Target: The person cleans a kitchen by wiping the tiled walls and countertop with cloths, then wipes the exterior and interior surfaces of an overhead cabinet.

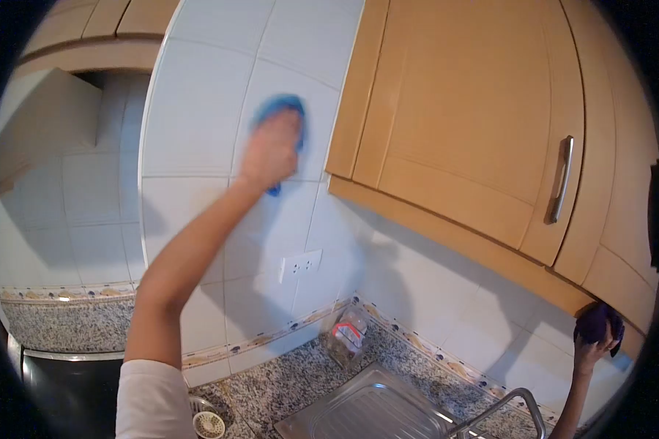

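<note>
Pressed against the white tiled wall [190,110], my left hand [272,150] is closed on a blue cloth [282,106], both somewhat blurred. Part of the cloth shows beyond the fingers and a bit hangs below the hand. At the far right, my right hand [604,345] grips a dark purple cloth [594,327] against the lower edge of the wooden wall cabinet [461,132].
Below lie a granite counter [271,399], a steel sink drainboard [373,410] and a curved faucet [523,399]. A clear plastic container [346,340] stands in the corner. A wall socket [300,265] sits below my left hand. A strainer [209,424] rests at bottom left.
</note>
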The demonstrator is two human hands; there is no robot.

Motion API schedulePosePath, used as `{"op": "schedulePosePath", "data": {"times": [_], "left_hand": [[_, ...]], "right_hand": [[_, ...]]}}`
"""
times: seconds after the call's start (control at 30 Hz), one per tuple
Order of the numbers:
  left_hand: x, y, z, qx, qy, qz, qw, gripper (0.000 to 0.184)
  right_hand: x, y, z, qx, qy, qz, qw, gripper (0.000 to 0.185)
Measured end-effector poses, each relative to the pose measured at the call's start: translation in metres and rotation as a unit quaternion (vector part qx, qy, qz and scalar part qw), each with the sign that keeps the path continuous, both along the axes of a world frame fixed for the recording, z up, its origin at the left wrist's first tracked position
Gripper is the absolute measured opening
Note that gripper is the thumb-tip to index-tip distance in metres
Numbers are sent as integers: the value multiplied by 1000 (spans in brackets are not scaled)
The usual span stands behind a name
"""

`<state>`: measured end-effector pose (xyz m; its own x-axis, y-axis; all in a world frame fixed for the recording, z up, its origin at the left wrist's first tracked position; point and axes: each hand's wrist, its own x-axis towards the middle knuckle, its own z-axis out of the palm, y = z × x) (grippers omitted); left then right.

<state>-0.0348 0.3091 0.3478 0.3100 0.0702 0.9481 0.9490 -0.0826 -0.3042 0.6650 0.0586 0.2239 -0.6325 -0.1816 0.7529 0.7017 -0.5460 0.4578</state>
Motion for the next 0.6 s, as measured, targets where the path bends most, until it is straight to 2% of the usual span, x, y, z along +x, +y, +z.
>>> {"op": "schedulePosePath", "data": {"times": [0.03, 0.07, 0.1, 0.13, 0.27, 0.33, 0.37, 0.4, 0.43, 0.47, 0.5, 0.53, 0.6], "left_hand": [[-6, -24, 9, 98, -34, 71, 992, 64], [-14, -37, 23, 96, -82, 79, 989, 67], [-16, -51, 38, 146, -137, 148, 968, 67], [-24, -58, 52, 192, -138, 145, 961, 66], [-19, -33, 84, 205, -103, 82, 970, 53], [-1, 3, 89, 143, -66, -150, 976, 48], [26, 6, 85, 72, -115, -320, 938, 48], [67, -30, 80, -222, -336, -466, 788, 45], [95, -10, 74, -205, -352, -539, 737, 44], [125, 62, 64, -112, -220, -501, 829, 43], [185, 43, 49, -51, -288, -496, 817, 48], [228, 7, 28, 95, -253, -428, 863, 52], [269, -41, 3, 49, -222, -461, 858, 60]], "right_hand": [[2, 0, -2, -2, -7, 17, 1000, 71], [1, 1, -2, 2, -2, 14, 1000, 71], [-3, 3, 0, -1, -5, 16, 1000, 70], [-3, 2, -1, -7, -9, 15, 1000, 69], [-10, -2, -10, -24, 57, -29, 998, 68], [-27, -1, 2, -6, -2, 4, 1000, 60], [-42, -5, 8, -5, -10, 8, 1000, 57], [-36, -3, 4, -9, 22, -10, 1000, 55], [-32, -1, 1, -17, 38, -7, 999, 55], [-39, -3, 7, -10, 28, -6, 1000, 56], [-47, -3, 9, -13, 17, -3, 1000, 58], [-40, -2, 8, -4, 12, -13, 1000, 65], [-28, -3, 10, -15, -2, -4, 1000, 68]]}}
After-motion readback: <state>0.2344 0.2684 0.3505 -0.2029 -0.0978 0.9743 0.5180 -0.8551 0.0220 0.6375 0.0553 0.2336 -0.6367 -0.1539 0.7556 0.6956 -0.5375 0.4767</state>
